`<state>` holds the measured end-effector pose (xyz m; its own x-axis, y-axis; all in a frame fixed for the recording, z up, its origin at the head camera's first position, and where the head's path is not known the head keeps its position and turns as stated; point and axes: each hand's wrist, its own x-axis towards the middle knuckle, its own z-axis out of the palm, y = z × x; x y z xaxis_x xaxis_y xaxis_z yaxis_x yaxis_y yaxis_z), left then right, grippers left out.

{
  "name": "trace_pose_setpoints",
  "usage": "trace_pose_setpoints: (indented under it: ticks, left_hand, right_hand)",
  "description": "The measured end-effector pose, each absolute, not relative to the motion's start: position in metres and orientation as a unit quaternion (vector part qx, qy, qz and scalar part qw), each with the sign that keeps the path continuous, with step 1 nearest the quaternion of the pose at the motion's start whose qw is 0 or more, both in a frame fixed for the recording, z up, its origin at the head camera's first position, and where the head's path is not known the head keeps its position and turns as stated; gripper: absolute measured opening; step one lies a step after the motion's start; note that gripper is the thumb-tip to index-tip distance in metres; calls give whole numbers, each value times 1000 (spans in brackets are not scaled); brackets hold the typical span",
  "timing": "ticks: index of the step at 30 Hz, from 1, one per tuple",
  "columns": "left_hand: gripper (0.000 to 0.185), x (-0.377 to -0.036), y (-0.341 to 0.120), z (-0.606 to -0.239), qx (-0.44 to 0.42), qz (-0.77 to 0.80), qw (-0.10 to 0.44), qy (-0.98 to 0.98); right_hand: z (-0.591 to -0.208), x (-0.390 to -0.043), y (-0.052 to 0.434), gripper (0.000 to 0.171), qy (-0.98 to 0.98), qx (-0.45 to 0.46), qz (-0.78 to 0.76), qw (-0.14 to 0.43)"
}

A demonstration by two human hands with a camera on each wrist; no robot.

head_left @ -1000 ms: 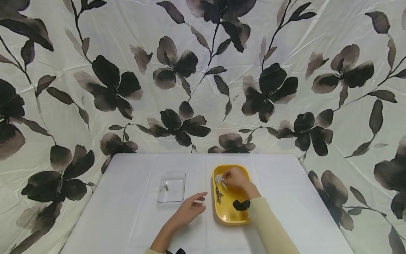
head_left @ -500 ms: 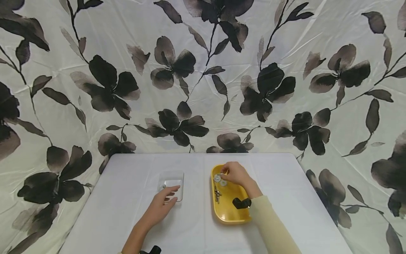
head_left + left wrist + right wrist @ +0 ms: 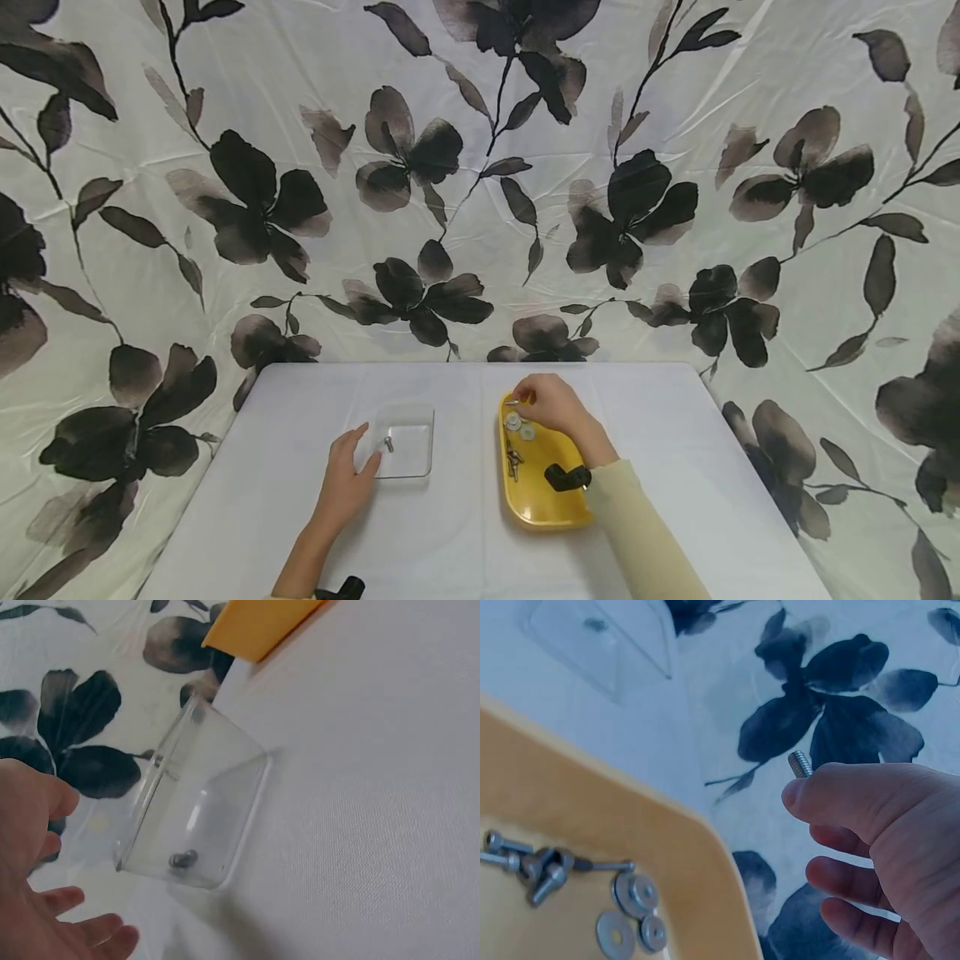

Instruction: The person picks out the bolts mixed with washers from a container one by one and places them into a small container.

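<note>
My right hand (image 3: 551, 406) is over the far end of the yellow tray (image 3: 543, 504), pinching a bolt (image 3: 799, 763) between thumb and forefinger. Its threaded end sticks out; the rest is hidden by the fingers. Below it in the tray lie several silver washers (image 3: 615, 936) and a small pile of bolts (image 3: 544, 871). My left hand (image 3: 345, 483) is at the left side of a clear plastic box (image 3: 412, 450), thumb and fingers spread apart, gripping nothing. One short bolt (image 3: 184, 859) lies inside the box, near its left wall.
Both containers stand on a white-covered table (image 3: 637, 433), the clear box left of the yellow tray with a gap between them. Behind the table hangs a floral cloth (image 3: 525, 233). Each wrist wears a black camera mount.
My left hand has moved left, passing over the clear box to its left side. My right hand has lifted the bolt from near the washers and shifted slightly toward the tray's far left corner.
</note>
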<state>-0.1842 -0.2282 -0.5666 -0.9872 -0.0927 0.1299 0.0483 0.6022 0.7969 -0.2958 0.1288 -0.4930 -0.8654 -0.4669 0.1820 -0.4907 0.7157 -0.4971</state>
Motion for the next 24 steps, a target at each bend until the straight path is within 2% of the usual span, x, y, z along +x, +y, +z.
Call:
trace_pose_setpoints:
  ticks: [4, 11, 24]
  left_hand:
    - [60, -191, -238, -571, 45, -485, 37, -872]
    - [56, -196, -247, -579, 86, -551, -10, -830]
    - [53, -197, -248, -599, 76, -595, -13, -800]
  right_hand:
    - [-488, -297, 121, 11, -926, 256, 277, 17]
    - [-481, -301, 103, 10, -920, 270, 283, 5]
    - [-479, -296, 74, 10, -922, 273, 274, -4]
